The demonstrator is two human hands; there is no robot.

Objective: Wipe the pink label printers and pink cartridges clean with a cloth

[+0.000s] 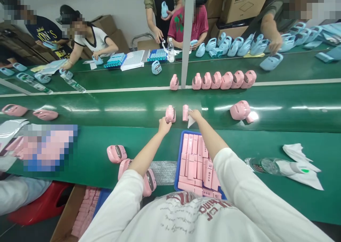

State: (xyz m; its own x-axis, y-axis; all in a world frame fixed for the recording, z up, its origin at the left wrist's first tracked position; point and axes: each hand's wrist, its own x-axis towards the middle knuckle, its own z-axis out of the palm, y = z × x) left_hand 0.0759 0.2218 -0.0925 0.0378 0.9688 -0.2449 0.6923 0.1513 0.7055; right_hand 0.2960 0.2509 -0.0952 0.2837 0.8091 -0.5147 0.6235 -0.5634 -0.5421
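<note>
Out over the green conveyor belt, my left hand (164,126) is closed round the lower side of a rounded pink plastic housing (170,114) with a dark panel. My right hand (196,115) is closed on a white cloth (191,121), which hangs below the fingers. Right at its fingertips a small pink block (185,113) stands upright; whether the fingers grip it or only touch it is hard to see. Between my forearms lies a blue tray (177,174) filled with pink rectangular pieces (195,157). More pink housings (116,153) rest by my left forearm, partly hidden by the sleeve.
Pink housings (227,80) line the divider ahead, beside a white post (187,39). Another housing (239,110) sits on the belt to the right. A plastic bottle (269,165) and white cloths (301,157) lie right. Across the belt, several people handle light-blue housings (236,46).
</note>
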